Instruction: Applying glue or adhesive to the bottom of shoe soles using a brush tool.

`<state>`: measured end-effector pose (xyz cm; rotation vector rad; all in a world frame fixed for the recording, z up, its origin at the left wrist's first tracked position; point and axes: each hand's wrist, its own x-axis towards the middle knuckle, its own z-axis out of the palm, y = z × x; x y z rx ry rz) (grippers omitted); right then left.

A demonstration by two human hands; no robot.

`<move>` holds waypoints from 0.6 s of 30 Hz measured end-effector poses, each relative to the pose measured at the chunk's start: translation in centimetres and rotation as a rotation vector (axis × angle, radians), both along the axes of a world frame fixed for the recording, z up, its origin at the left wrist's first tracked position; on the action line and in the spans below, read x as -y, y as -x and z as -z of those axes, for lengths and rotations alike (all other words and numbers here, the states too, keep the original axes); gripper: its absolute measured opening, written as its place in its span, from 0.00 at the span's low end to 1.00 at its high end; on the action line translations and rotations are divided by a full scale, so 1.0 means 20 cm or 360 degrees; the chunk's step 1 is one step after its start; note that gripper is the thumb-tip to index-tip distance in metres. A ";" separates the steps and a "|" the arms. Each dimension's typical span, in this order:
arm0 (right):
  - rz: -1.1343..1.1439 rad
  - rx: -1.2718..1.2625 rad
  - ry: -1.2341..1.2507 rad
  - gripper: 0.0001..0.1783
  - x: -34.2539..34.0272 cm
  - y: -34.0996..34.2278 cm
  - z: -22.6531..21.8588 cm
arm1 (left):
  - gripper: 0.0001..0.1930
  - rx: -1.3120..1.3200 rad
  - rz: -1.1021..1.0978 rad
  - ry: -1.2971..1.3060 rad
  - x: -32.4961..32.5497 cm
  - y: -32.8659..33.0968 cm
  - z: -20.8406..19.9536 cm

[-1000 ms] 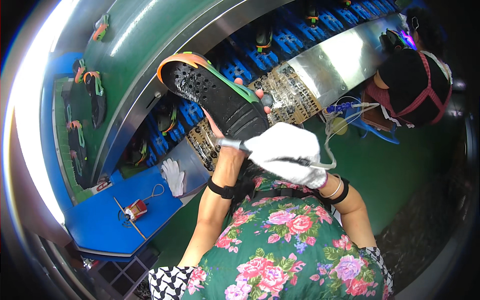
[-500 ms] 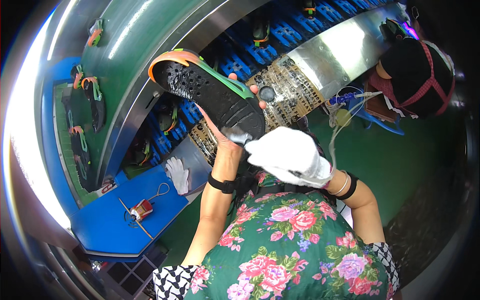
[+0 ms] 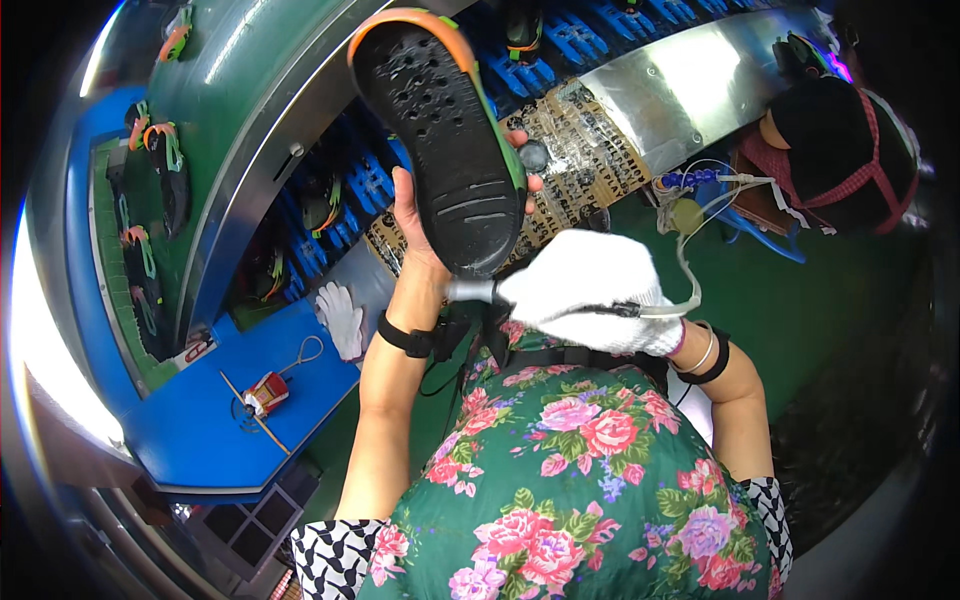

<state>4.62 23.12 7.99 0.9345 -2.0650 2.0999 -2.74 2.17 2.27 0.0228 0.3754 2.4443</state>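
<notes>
A black shoe sole [image 3: 459,170], with holes through its forepart and an orange and green rim, is held up in front of me. My bare left hand [image 3: 420,238] is closed round it from below, thumb on the left edge and fingertips showing along the right edge. My right hand [image 3: 590,290], in a white knitted glove, is closed on a hand tool [image 3: 470,291] just below the sole's near end. Only the tool's silvery tip shows, blurred, along with a pale hose at the wrist; its kind is unclear. The right fingers are mostly hidden.
Ahead runs a conveyor with blue racks [image 3: 575,45] carrying more shoes. A taped cardboard-covered ledge [image 3: 580,150] edges it. On the left, a blue table [image 3: 210,420] bears a white glove [image 3: 341,318] and a red object [image 3: 267,393]. Another person [image 3: 830,150] is at the right.
The sole has turned more upright and risen, its orange end swinging up and right. My right hand has shifted slightly upward, and the tool's tip now points left below the sole.
</notes>
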 end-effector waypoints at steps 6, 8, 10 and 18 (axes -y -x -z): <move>0.0005 -0.0531 -0.0437 0.19 0.04 -0.05 0.07 | 0.49 -0.0022 0.0228 -0.0095 0.04 0.07 0.00; -0.0216 -0.0256 -0.0189 0.16 0.03 -0.04 0.04 | 0.48 -0.0060 0.0264 -0.0041 0.06 0.07 0.02; -0.0260 -0.0143 -0.0024 0.15 0.01 0.00 0.00 | 0.46 -0.0005 0.0329 -0.0079 0.05 0.06 -0.01; -0.0059 -0.0516 -0.0646 0.19 -0.01 -0.03 0.02 | 0.33 0.0283 0.0438 0.0289 0.09 0.11 -0.09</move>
